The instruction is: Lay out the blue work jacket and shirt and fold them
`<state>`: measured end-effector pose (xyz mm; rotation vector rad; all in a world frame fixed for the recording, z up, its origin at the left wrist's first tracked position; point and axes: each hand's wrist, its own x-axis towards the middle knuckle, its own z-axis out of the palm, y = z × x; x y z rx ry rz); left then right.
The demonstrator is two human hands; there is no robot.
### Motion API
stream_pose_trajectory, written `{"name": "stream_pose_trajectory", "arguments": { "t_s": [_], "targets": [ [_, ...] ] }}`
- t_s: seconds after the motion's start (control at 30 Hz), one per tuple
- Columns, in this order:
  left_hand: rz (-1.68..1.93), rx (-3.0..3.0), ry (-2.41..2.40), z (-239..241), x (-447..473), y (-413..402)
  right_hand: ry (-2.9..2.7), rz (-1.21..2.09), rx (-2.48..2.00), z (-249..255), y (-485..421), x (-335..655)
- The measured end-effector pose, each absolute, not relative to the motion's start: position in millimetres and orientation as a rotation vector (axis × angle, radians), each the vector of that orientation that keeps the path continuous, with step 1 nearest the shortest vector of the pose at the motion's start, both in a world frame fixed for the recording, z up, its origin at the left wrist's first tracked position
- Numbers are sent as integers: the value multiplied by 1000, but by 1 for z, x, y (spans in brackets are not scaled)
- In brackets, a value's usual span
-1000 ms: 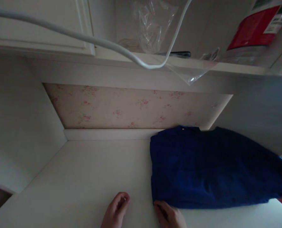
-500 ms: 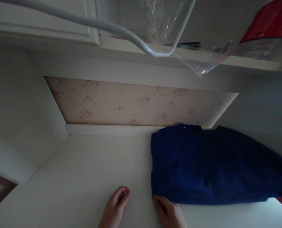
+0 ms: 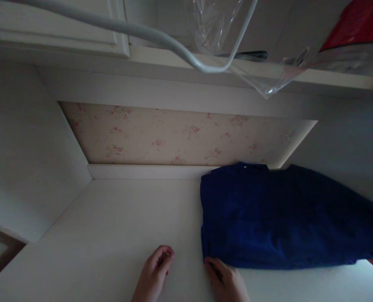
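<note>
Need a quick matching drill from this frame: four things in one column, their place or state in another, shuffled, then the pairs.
Things:
1. blue garment
2. left hand
3. right hand
4. white cable

Places or states:
A. loosely curled on the bare white surface
B. hanging in a loop up top
C. lying folded on the right side
D. fingers at the garment's near left corner

Pairs: 1-C, 2-A, 3-D, 4-B

Home interior, as I read it: faded floral wallpaper (image 3: 186,136), white panelled cupboard door (image 3: 54,23), folded dark-blue cloth garment (image 3: 283,218) on the white counter (image 3: 111,235).
</note>
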<state>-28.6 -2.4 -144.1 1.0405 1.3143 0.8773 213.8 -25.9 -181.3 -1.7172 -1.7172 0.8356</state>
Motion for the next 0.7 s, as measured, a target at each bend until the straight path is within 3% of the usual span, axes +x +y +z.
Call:
{"name": "stream_pose_trajectory", "arguments": {
  "t_s": [0.7],
  "targets": [
    [939,998,1323,-148,-28,-2,-1676,770,-1729,-176,-28,210]
  ]
}}
